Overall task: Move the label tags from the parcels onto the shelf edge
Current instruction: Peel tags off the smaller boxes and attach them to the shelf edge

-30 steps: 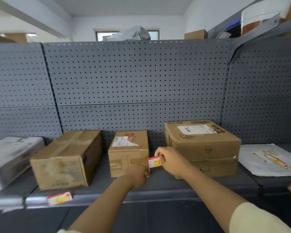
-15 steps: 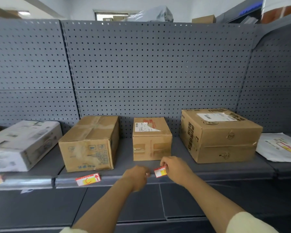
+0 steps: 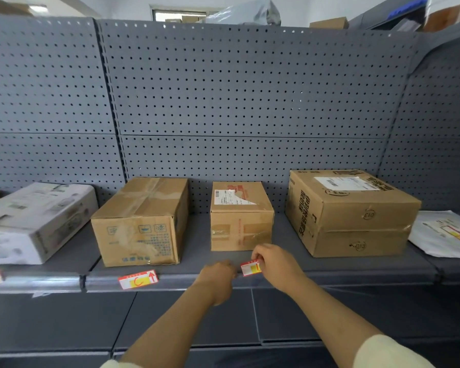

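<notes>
Two bare forearms, cream sleeves pushed up near the elbows, hands without rings

Soft, even daylight from a window (image 3: 179,15) at 12 o'clock, faint shadows beneath the parcels (image 3: 241,216), and wide-angle bowing with blur towards the edges.

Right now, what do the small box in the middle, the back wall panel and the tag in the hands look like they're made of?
Small middle box: brown corrugated cardboard, matte, with glossy clear tape strips and a white paper label on top.
Back panel: apparently painted grey metal pegboard, matte, with regular rows of holes.
Tag: probably thin printed paper or card, red, white and yellow; pinched by the right hand, with the left hand beside it.
</notes>
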